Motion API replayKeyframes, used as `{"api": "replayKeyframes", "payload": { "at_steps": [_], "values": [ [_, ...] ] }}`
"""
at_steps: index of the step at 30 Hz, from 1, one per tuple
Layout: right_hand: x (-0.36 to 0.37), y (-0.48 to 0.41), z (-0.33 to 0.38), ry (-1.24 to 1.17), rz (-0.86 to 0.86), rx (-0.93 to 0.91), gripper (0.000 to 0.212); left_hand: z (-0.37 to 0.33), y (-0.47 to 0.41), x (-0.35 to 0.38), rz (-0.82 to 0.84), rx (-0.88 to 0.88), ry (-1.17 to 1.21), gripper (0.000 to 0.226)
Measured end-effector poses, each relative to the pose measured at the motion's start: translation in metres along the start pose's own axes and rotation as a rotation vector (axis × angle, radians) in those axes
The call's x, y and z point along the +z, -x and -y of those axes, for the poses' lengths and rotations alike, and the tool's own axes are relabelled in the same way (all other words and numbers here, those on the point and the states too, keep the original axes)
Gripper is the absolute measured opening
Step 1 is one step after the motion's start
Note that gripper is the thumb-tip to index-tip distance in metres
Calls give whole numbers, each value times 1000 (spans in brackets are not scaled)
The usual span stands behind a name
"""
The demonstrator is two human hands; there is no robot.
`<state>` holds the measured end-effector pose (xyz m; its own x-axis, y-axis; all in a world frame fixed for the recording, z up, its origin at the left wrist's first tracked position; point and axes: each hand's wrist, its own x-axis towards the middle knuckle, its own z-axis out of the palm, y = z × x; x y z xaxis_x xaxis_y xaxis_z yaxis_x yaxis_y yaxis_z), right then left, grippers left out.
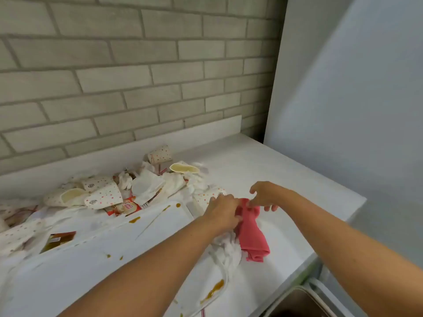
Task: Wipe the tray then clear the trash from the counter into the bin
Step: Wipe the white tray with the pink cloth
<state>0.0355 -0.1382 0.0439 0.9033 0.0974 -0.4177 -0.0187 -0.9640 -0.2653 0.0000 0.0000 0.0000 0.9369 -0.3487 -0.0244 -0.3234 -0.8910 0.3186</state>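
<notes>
The white counter [286, 170] has bare room on the right, up to its edge. Dotted paper cups [103, 195] lie tipped among crumpled napkins [148, 186]. The flat tray [160, 227] has brown smears. Just beside it, the left hand [223, 212] grips the soft pink cloth [251, 236], and the right hand [265, 195] pinches its top.

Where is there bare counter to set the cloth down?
Bare: the counter back right, between the crushed cup and the grey panel; also the strip right of the cloth to the edge. Crowded: cups and napkins along the brick wall; the tray fills the front left.
</notes>
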Motion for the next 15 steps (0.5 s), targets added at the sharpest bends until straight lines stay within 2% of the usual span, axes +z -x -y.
{"api": "replayKeyframes", "payload": {
  "at_steps": [2,8,15],
  "values": [
    [7,-1,-4,-40,57,18,53,-2,-1,7,13,-8,-29,45],
    [28,-13,-6,-104,220,46,33,-11,-1,20,-21,-36,-194,30],
    [42,-29,1,-124,201,24,17,-18,11,16,-48,-61,-34,20]
  ]
}}
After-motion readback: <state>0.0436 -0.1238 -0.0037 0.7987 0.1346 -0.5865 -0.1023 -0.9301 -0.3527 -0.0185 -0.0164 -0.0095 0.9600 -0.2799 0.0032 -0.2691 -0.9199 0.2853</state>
